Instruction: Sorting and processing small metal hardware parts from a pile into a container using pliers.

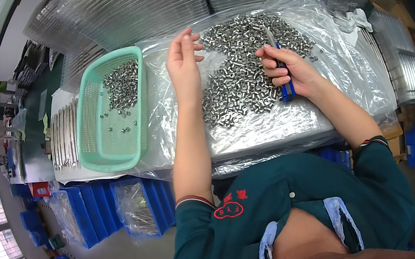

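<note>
Dark green short-sleeved fabric shirt [273, 187] bears, on its left chest near the striped sleeve edge [193, 199], a red oval-outlined emblem [229, 210] enclosing capital letters. Red stitched characters [242, 194] stand just beside it.

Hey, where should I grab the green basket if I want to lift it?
Probably take the green basket by its two long rims, from above, left and right, toward the far end: metal parts heap there, so that end likely weighs more.

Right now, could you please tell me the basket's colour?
The basket is pale mint green, seen best in the head view.
</note>
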{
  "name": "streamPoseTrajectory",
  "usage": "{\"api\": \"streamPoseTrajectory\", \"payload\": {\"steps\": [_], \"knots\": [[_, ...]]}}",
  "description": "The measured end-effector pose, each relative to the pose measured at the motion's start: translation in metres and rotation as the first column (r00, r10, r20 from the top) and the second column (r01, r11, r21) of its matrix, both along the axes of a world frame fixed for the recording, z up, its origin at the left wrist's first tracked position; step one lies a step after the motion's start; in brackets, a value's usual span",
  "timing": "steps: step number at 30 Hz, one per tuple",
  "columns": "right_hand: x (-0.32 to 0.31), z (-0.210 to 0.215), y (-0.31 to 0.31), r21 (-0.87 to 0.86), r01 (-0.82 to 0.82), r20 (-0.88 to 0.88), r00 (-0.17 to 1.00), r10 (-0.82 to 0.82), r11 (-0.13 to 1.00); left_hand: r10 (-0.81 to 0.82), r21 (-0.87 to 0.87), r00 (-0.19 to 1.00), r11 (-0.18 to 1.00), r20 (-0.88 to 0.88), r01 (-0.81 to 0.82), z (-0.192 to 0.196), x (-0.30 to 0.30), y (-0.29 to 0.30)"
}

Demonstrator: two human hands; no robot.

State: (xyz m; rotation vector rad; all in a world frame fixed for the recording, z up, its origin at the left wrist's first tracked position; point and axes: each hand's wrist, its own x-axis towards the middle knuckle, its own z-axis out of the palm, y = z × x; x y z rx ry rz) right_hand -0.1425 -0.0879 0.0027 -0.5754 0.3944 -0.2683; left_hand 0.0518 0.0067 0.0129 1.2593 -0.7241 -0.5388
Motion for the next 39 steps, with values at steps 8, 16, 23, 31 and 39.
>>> {"api": "streamPoseTrajectory", "payload": {"steps": [8, 16, 23, 31, 39], "knots": [[0.000, 0.001, 0.003, -0.050, -0.015, 0.004, 1.000, 0.015, 0.999, -0.097, 0.256, 0.331, 0.839, 0.939, -0.480, -0.049, 0.013, -0.012], [-0.002, 0.003, 0.002, -0.009, -0.011, 0.002, 1.000, 0.011, 1.000, -0.261, 0.502, 0.533, 0.779, 0.804, -0.376, -0.037, 0.009, -0.010], [0.001, -0.001, 0.001, -0.005, -0.021, -0.013, 1.000, 0.021, 1.000, -0.296, 0.569, 0.563, 0.718, 0.772, -0.402, -0.031, 0.007, -0.006], [0.001, 0.001, 0.004, -0.169, -0.011, -0.089, 0.996, -0.004, 0.986, -0.132, 0.096, 0.751, 0.991, 0.648, 0.091, -0.010, -0.027, -0.010], [0.000, -0.001, 0.003, -0.108, 0.012, -0.070, 0.997, -0.020, 0.994, -0.203, 0.032, 0.722, 0.970, 0.662, 0.243, -0.012, -0.046, -0.010]]}}
